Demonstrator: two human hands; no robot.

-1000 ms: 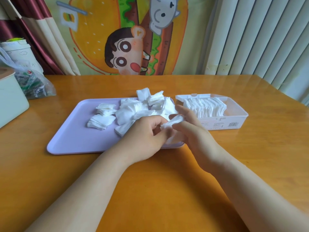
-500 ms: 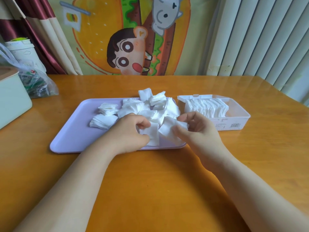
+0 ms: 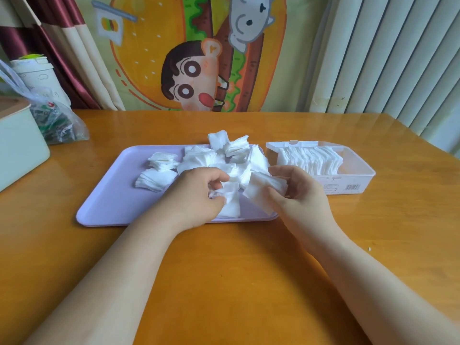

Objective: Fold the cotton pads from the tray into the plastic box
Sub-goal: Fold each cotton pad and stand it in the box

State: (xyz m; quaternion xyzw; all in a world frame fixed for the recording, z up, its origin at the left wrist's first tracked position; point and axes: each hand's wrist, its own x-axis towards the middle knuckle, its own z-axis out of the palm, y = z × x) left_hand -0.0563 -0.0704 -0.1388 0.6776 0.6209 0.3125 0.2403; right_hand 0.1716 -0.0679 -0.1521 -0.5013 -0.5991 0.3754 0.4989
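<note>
Mid-frame over the tray (image 3: pixel 104 195), the left hand (image 3: pixel 196 195) pinches a pad (image 3: pixel 230 200); the right hand (image 3: pixel 296 192) grips a folded pad (image 3: pixel 263 186). Next, likely: slot it upright into the box (image 3: pixel 358 180) at right.

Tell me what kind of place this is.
Likely a room in a home, not a workshop: a wooden table, a cartoon cloth hung behind it, a curtain and vertical blinds.

Glossy wooden table (image 3: pixel 224 282) before cartoon wall hanging (image 3: pixel 199 53), white vertical blinds (image 3: pixel 388 53).
</note>
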